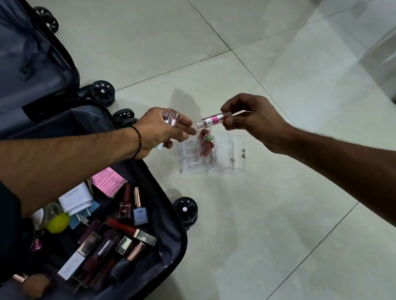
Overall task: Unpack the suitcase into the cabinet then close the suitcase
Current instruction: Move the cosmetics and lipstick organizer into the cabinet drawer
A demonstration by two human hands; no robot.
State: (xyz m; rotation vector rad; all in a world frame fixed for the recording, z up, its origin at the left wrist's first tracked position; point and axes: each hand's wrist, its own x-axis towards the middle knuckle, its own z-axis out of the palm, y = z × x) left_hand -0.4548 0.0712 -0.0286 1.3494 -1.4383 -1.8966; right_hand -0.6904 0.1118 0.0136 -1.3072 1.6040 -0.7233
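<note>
Suitcase lies open on the tiled floor, at the left of my feed. Its near half holds loose cosmetics: nail polish bottles, lip gloss tubes and a pink leaflet. Just beside its rim I see a clear organizer standing on the tiles with a few reddish tubes in its slots. Above that, the left hand is curled round a clear-capped tube. The right hand pinches a pink-banded tube by one end; it is tilted, its free end just beside the left fingertips.
</note>
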